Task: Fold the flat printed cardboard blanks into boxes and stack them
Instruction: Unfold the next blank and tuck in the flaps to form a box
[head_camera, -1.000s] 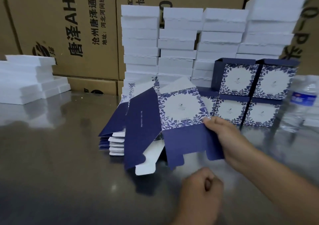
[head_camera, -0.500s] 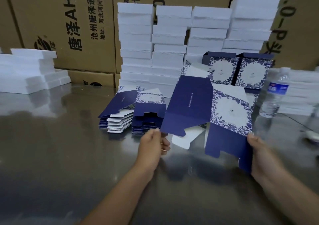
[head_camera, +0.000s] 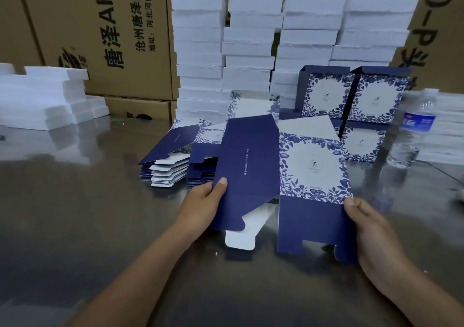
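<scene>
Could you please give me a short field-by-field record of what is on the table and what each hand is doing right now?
Held item: cardboard blank, between both hands, over the table
Left hand: grips the blank's navy left panel, thumb on top
Right hand: holds the blank's right edge below the floral panel
Flat blanks pile: on the table, behind the left hand
Folded boxes: stacked two high, back right
Water bottle: upright, far right
Backdrop: white foam stacks, brown cartons
</scene>
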Demonstrator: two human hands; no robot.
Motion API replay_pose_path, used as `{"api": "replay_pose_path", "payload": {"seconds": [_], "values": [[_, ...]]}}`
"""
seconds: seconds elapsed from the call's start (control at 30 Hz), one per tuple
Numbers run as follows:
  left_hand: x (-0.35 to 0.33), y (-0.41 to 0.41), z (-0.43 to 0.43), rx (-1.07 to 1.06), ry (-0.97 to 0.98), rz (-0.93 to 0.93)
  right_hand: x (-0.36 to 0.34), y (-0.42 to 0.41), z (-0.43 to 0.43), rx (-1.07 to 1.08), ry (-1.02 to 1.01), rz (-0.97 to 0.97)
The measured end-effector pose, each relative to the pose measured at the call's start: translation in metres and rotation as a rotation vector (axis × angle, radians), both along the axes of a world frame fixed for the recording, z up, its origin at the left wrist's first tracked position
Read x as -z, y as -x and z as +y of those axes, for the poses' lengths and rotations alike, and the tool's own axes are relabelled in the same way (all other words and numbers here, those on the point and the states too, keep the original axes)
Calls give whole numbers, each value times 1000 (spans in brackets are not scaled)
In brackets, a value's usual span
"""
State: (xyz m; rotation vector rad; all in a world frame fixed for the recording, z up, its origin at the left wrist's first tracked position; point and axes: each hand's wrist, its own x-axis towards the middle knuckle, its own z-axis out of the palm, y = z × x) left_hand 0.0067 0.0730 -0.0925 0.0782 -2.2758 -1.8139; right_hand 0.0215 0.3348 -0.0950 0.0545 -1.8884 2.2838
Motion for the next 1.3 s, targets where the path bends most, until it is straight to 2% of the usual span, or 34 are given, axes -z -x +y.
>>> {"api": "replay_pose_path", "payload": {"seconds": [0.23, 0.47, 0.57, 0.67, 0.8, 1.1, 1.3], "values": [[3, 2, 0, 29, -55, 31, 6, 5, -1, 104, -85, 23], [6, 2, -1, 82, -72, 65, 4, 1, 2, 117, -129, 15], [2, 0, 1, 11, -110, 61, 4, 0, 2, 85, -105, 6], [1, 0, 1, -75, -63, 59, 5, 0, 3, 60, -136, 0], [1, -1, 0, -70, 46, 64, 3, 1, 4, 62, -128, 2], [1, -5, 2, 48, -4, 10, 1, 3, 10, 111, -137, -68], [4, -4, 1, 144, 46, -56, -5, -2, 14, 71, -144, -117]]}}
